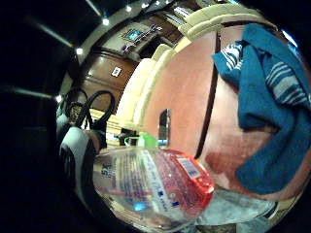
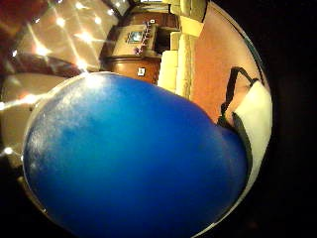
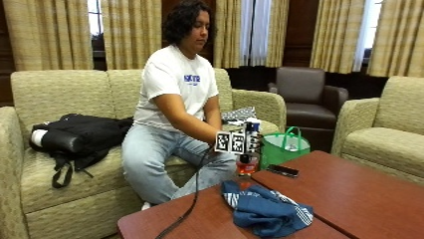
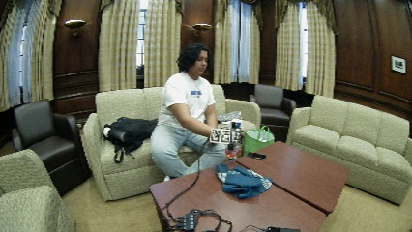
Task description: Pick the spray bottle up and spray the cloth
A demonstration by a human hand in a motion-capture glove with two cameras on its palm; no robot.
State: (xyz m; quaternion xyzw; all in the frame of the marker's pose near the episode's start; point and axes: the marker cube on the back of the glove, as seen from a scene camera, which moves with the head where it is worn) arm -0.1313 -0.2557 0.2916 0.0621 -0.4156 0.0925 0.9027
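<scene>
From the outside view I see a person seated on a beige sofa (image 3: 59, 99) behind a reddish wooden table (image 3: 344, 194), with the gloved right hand (image 3: 246, 139) raised just above the table's near edge. That hand grips a spray bottle (image 3: 247, 162), holding it upright by its upper part; the bottle's clear body with reddish liquid hangs below the hand, and whether its base touches the table I cannot tell. In the little-finger-side palm view the bottle (image 1: 155, 182) sits close against the palm, its clear body with a printed label and a red band filling the near field. The thumb-side palm view is mostly filled by a smooth blue surface (image 2: 133, 163) close to the palm; I cannot tell what it is. A crumpled blue cloth (image 3: 265, 209) with white stripes lies on the table near the bottle, not touching it. A dark phone (image 3: 283, 171) lies flat on the table just beside the bottle. A green bag (image 3: 285, 147) stands beyond the table, and a black bag (image 3: 79, 137) rests on the sofa beside the person. I cannot see the bare left hand clearly.
</scene>
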